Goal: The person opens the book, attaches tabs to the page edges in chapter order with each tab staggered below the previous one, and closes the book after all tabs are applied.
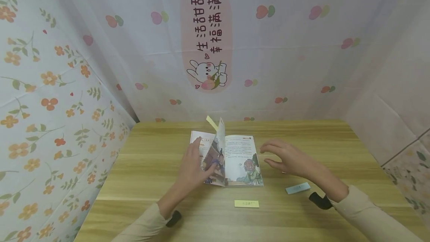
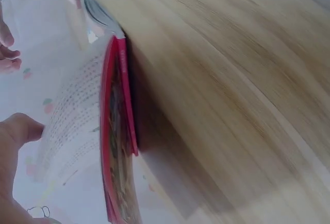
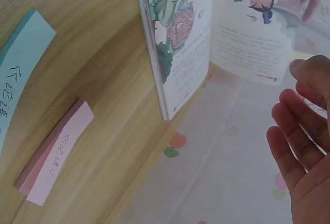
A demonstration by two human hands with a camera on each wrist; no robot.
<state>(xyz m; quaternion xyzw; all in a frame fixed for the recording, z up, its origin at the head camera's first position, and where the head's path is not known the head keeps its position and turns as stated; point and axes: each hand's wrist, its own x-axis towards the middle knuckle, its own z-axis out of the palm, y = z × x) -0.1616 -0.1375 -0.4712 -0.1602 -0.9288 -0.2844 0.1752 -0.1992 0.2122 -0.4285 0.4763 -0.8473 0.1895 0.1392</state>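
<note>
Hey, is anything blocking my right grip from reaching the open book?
No, nothing visible stands between your right grip and the open book. The blue pad lies nearer your body, off that path.

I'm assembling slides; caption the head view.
Raised page in an open book, left hand touching it, right hand free; yellow strip and blue pad on the table.

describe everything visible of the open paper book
The open paper book lies on the brown wooden table, its white pages bearing text and coloured pictures, with pinkish-red edging. One printed page stands raised, a yellow paper strip jutting near its top. The person's left hand is over the left side, thumb against the raised page.
</note>
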